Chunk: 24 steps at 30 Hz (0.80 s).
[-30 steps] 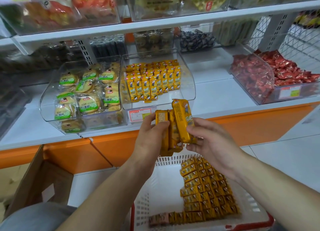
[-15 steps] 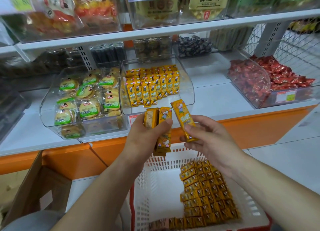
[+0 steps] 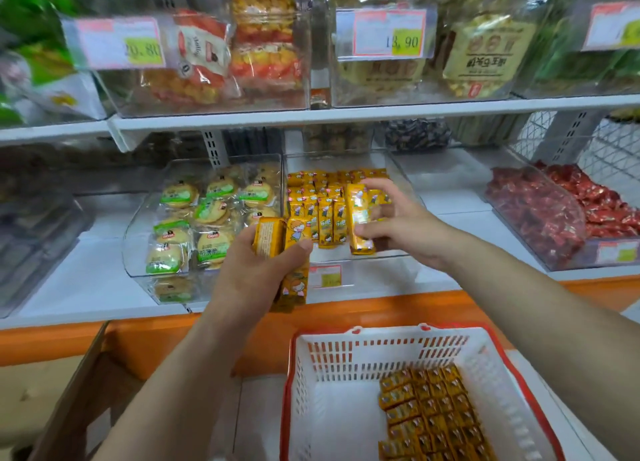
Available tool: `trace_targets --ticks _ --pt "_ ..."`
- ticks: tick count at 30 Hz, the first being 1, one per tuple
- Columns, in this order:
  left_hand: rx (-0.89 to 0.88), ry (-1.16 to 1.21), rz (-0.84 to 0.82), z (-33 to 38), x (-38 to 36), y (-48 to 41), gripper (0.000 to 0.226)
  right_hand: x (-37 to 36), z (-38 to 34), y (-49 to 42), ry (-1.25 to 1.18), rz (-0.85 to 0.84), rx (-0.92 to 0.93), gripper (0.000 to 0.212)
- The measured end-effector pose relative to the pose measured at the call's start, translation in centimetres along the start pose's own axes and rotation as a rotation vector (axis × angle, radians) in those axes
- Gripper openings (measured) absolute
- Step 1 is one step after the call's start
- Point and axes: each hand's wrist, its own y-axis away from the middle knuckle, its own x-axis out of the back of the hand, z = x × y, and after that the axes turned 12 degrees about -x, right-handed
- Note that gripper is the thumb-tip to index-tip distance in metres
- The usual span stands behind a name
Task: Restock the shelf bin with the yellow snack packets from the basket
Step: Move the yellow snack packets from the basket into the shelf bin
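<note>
While one yellow snack packet (image 3: 360, 218) is pinched in the grip of the right hand (image 3: 398, 225) over the shelf bin (image 3: 381, 268), placing is judged under way; spare packets (image 3: 268, 241) are clasped in the left hand (image 3: 256, 273) before the bin; an upright set-down beside its front row is called for

Glossy foil yellow snack packets (image 3: 360, 218), clear smooth plastic shelf bin (image 3: 408, 190), white perforated plastic basket (image 3: 388, 353)

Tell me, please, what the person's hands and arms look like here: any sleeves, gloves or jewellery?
The left hand and the right hand are both bare: no gloves, rings, watch or bracelet show. Both arms are uncovered right to the picture's edge, so no sleeve is in view.
</note>
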Motion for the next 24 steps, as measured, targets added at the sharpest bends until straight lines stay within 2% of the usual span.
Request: trace_targets --ticks 5,11,13,15,21,24 --pt "-0.02 -0.019 0.053 -1.4 0.7 0.3 0.033 0.6 0.8 -8.0 0.225 0.252 -0.014 0.059" --pt "0.005 0.033 0.056 -3.1 0.9 -0.1 0.038 0.6 2.8 -13.7 0.46 0.406 -0.063 0.059" --pt "0.026 0.05 0.064 -3.3 0.8 -0.2 0.044 0.3 3.2 -14.7 0.549 0.443 -0.058 0.053" --pt "0.019 0.045 0.083 -3.6 0.8 -0.4 0.04 0.3 3.6 -15.3 0.6 0.485 -0.043 0.044" --pt "0.031 0.041 0.129 -4.0 0.1 -0.7 0.038 0.4 3.6 -14.8 0.579 0.442 -0.085 0.038" --pt "0.037 0.072 0.12 -3.7 -0.4 -0.7 0.032 0.5 3.0 -11.9 0.49 0.449 -0.072 0.043"
